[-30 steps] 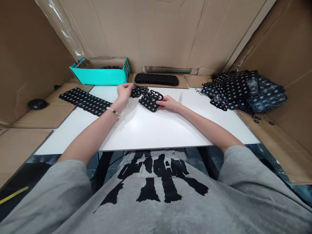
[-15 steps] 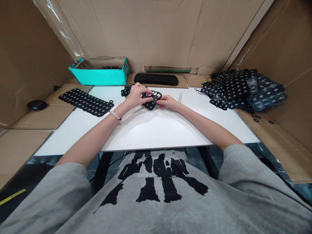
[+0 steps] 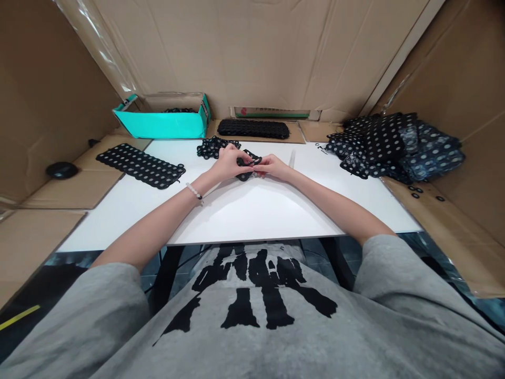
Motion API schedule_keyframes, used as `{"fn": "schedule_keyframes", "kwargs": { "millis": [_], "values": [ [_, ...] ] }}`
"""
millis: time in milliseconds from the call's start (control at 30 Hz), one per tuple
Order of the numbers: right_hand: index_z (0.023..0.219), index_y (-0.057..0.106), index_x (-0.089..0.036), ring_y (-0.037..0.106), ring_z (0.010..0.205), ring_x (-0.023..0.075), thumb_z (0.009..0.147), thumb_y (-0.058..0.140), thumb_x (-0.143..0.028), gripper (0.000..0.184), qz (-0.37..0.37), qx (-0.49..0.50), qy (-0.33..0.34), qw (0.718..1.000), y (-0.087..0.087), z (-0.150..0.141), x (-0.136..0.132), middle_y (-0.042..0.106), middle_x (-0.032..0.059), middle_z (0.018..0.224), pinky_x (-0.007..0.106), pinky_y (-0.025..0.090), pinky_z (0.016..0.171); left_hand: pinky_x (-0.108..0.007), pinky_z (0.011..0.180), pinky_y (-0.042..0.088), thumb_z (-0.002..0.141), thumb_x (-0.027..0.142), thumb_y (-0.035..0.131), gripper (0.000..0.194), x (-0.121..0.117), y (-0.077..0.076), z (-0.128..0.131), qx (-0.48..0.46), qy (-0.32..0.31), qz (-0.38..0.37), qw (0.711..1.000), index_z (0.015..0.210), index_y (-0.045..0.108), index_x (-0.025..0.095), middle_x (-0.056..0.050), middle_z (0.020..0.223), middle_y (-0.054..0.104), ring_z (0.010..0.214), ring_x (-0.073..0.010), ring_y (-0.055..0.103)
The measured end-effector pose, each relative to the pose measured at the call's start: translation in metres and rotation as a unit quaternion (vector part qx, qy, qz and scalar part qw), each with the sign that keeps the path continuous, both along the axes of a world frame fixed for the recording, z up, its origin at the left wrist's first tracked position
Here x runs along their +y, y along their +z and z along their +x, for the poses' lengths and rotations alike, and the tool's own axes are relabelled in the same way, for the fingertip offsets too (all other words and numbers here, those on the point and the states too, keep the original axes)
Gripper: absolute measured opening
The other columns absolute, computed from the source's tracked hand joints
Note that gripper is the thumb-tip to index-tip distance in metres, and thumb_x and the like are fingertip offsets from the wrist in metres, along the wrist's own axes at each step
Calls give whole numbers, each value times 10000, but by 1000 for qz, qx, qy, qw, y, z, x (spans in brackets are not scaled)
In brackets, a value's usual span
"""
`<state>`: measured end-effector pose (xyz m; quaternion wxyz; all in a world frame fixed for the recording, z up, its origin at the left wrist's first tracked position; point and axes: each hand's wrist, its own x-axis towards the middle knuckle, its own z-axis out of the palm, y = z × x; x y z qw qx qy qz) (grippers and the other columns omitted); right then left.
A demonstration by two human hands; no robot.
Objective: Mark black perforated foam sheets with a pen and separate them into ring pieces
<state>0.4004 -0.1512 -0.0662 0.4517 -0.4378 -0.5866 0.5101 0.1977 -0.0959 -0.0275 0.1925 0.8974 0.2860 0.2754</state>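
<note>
Black rubber piece (image 3: pixel 245 176) full of round holes sits between the person's two hands, near the middle of the far part of the white table top (image 3: pixel 252 216). Both arms reach forward from the near edge and bend in toward each other. The left hand (image 3: pixel 229 163) is turned palm down, with its fingers curled over the left end of the piece. The right hand (image 3: pixel 274 166) comes in from the other side, and its fingers pinch the right end. Both hands are closed on the piece, and they almost meet over it. The hands hide most of the piece, so its full shape is hard to see. It looks like a small, bent bit of black rings joined together.

Just past the left hand, a black pile of joined rings (image 3: pixel 216 148) lies on the table. Farther left is a flat black sheet with white dots (image 3: pixel 140 166). A bead bracelet (image 3: pixel 194 192) circles the left wrist. Past the far edge stand a teal box (image 3: pixel 165 126) and a long black stack (image 3: pixel 252 128). A big heap of dotted black sheets (image 3: pixel 394 147) lies at the right corner.
</note>
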Motion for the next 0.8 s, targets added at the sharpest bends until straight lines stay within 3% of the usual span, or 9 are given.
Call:
{"fn": "schedule_keyframes", "kwargs": {
  "millis": [267,400,500,633,733,800],
  "values": [
    [692,687,-121,599,526,101,680,909,-401,357,-22,3,-18,1000,4,-4,-1,681,19,597,188,477,466,-363,829,481,732,402,756,204,8,-8,6,-91,-3,-125,988,751,803,204,-56,820,778,829,-253,660],
    [647,673,-120,578,511,92,670,912,-386,358,-22,3,-14,1000,3,-4,1,664,16,574,192,472,480,-343,815,503,727,374,738,198,27,-12,2,-214,89,-181,956,761,765,181,-70,855,770,855,-246,668],
    [694,720,-105,580,536,88,622,926,-376,347,-15,-10,7,1000,0,-3,1,676,12,581,193,478,523,-339,834,497,759,367,686,192,55,-11,-16,-284,189,-166,925,757,730,180,-80,865,749,882,-243,653],
    [730,738,-108,583,550,92,593,928,-413,385,-12,0,2,1000,-3,-2,3,684,9,588,198,479,532,-451,998,430,777,361,678,208,76,-13,-41,-196,256,-96,942,893,768,213,-107,995,740,1138,-340,555],
    [721,732,-110,575,540,92,584,932,-414,389,-23,6,-1,1000,-4,-1,5,678,9,578,204,475,527,-590,1076,299,810,369,675,277,68,-15,-48,-89,279,-29,956,1027,787,240,-163,1219,676,1310,-447,387],
    [727,731,-108,573,539,91,584,931,-397,379,-28,5,-1,1000,-3,-1,5,676,9,578,204,472,528,-612,1090,254,836,402,660,345,64,-11,-51,-69,281,8,957,1119,772,239,-186,1320,616,1349,-477,340]
  ]
}}
